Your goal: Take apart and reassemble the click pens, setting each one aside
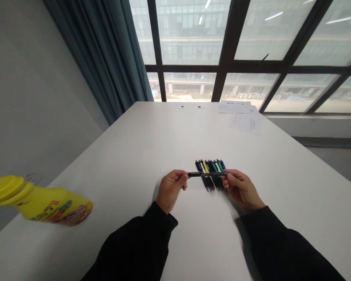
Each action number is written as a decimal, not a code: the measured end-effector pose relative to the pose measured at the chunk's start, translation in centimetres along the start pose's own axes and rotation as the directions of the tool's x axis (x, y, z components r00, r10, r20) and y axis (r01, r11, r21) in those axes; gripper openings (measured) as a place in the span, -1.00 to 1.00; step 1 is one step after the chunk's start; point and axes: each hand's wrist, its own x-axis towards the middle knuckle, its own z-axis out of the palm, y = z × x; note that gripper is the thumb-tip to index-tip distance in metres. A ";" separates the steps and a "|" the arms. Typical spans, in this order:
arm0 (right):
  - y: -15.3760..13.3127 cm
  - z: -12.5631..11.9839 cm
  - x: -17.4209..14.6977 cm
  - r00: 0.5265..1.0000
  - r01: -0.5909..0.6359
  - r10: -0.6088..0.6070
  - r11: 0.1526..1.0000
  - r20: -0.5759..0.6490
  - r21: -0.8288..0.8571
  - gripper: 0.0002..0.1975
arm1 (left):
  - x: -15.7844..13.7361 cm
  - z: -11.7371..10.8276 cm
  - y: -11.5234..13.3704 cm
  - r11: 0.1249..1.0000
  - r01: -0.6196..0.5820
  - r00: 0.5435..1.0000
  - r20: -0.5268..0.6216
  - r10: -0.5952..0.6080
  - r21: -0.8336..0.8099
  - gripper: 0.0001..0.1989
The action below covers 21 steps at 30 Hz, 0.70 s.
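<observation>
A black pen [203, 174] is stretched level between my two hands, above the table. My left hand [172, 188] pinches its left end between thumb and fingers. At the other end, my right hand [241, 189] grips the pen the same way. Behind and below it, several pens [210, 183] lie side by side in a slanted row; most look black, with some white, yellow, green and blue parts. The held pen and my right fingers cover part of that row.
On the left of the white table [169, 140] stands a yellow bottle [55, 203] with a yellow cap. Loose printed papers [241, 113] lie at the far right edge. Beyond are a dark-framed window [222, 68] and a blue curtain [105, 50].
</observation>
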 end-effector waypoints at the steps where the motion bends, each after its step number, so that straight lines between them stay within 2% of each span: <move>1: 0.0 0.1 0.0 1.000 0.005 -0.005 1.000 0.000 -0.006 -0.70 | 0.0 0.0 0.1 1.000 0.002 1.000 0.000 -0.002 0.003 -0.68; 11: -0.1 0.3 -0.3 0.999 -0.014 0.016 0.999 0.040 -0.036 -0.74 | -0.4 0.2 0.6 0.999 0.032 0.999 0.011 -0.032 0.022 -0.64; 21: 0.3 0.3 -0.3 0.992 -0.013 0.015 1.000 0.123 -0.014 -0.65 | -0.5 0.3 0.6 0.998 0.055 0.998 0.038 -0.056 0.021 -0.62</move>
